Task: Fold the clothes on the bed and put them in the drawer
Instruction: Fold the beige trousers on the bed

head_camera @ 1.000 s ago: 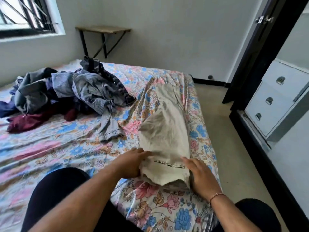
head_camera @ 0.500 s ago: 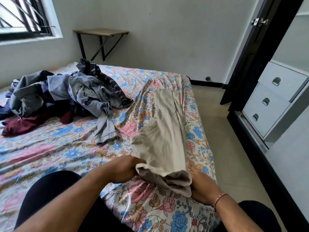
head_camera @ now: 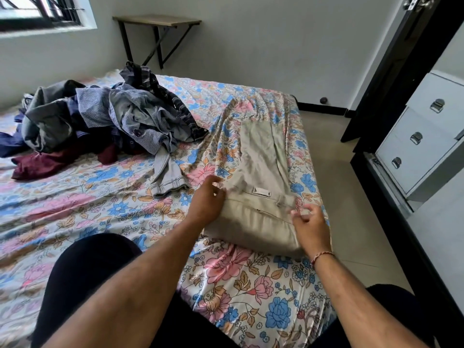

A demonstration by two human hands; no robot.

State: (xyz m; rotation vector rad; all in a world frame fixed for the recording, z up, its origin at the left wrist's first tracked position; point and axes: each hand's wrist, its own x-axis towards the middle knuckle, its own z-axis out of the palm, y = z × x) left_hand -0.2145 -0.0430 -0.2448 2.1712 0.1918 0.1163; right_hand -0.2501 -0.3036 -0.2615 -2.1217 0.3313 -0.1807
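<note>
Beige trousers (head_camera: 261, 197) lie folded along the right side of the bed (head_camera: 95, 212), which has a floral sheet; the waistband end is laid over the legs. My left hand (head_camera: 207, 203) rests against the left edge of the fold, its fingers loosely apart at the waistband. At the right edge hovers my right hand (head_camera: 311, 226), with fingers loosely curled, blurred and holding nothing. A white chest with three shut drawers (head_camera: 416, 144) stands to the right of the bed.
A heap of unfolded grey, blue and maroon clothes (head_camera: 100, 121) covers the bed's far left. A black door frame (head_camera: 391, 79) rises beside the chest. Tiled floor (head_camera: 334, 177) runs between bed and chest. A small folding table (head_camera: 158, 21) stands at the far wall.
Both hands lifted the near end of the trousers and laid it forward over the legs, then let go. The camera has moved closer and looks lower.
</note>
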